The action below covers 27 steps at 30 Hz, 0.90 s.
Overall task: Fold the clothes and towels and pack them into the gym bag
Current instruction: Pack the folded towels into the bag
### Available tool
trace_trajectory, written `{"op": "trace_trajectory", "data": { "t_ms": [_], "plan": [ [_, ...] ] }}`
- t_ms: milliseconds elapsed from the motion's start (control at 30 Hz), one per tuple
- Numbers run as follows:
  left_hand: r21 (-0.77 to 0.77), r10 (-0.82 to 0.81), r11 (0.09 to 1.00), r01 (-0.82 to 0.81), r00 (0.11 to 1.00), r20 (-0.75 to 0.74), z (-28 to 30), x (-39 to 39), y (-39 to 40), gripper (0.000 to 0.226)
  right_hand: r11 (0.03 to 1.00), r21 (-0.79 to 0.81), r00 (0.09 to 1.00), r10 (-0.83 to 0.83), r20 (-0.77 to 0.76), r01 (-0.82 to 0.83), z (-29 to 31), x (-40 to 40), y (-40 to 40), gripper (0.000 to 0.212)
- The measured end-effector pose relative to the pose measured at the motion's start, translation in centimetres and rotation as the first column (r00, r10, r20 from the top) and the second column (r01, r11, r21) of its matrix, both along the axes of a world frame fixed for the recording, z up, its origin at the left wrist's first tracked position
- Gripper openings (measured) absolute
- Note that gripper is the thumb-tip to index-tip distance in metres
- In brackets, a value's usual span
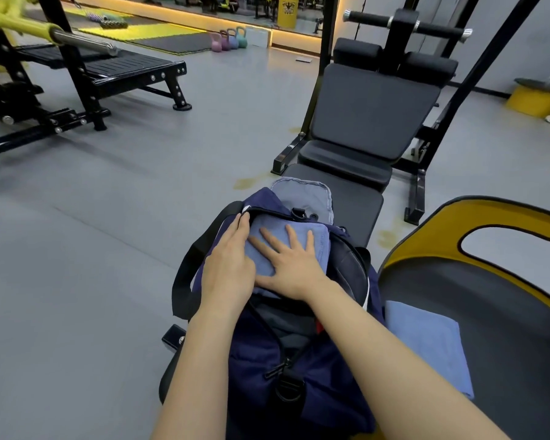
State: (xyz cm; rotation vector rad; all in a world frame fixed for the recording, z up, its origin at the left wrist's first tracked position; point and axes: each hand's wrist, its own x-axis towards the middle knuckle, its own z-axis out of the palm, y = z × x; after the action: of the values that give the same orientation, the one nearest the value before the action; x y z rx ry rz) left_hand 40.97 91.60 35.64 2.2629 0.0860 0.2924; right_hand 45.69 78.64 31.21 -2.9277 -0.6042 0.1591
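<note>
While the navy gym bag (302, 376) lies on a black bench (356, 204), its long axis runs straight away from the camera, one end by the person's body and the other toward the far padded seat (372, 112). Its top is unzipped, with a grey flap (302, 195) folded back at the far end and a black strap (191, 262) looping down the left side. A folded blue towel (318, 242) sits in the far half of the opening, its long side lying across the bag. The right hand (286, 265) rests flat on this towel with fingers straight and spread, pressing down. The left hand (229, 265) lies along the towel's left edge at the bag's rim, fingers extended side by side; whether it pinches anything I cannot tell. A second folded blue towel (426, 344) lies just right of the bag on a black-and-yellow seat (489, 281). Farther off, coloured kettlebells (229, 41) stand on the grey floor (108, 217).
</note>
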Motion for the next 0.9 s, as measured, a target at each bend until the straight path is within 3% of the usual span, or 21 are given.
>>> {"op": "trace_trajectory", "data": {
  "t_ms": [233, 467, 767, 900],
  "plan": [
    [0.013, -0.02, 1.0, 0.02, 0.999, -0.027, 0.1, -0.6, 0.1, 0.073, 0.996, 0.079, 0.998, -0.046, -0.041, 0.049, 0.3, 0.1, -0.2, 0.086],
    [0.065, -0.143, 0.986, 0.155, 0.976, -0.161, -0.5, -1.4, -0.9, 0.076, 0.987, 0.146, 0.997, -0.059, -0.054, 0.066, 0.9, -0.6, -1.8, 0.082],
    [0.346, -0.121, 0.919, 0.189, 0.97, -0.21, -0.7, -1.5, -1.7, 0.071, 0.979, 0.174, 0.989, -0.122, 0.079, 0.107, 2.0, -2.6, -5.5, 0.07],
    [0.405, -0.11, 0.899, 0.168, 0.98, -0.163, -1.6, -1.4, -1.9, 0.066, 0.943, 0.281, 0.965, -0.223, 0.139, 0.178, 2.8, -3.9, -8.7, 0.056]
  ]
}}
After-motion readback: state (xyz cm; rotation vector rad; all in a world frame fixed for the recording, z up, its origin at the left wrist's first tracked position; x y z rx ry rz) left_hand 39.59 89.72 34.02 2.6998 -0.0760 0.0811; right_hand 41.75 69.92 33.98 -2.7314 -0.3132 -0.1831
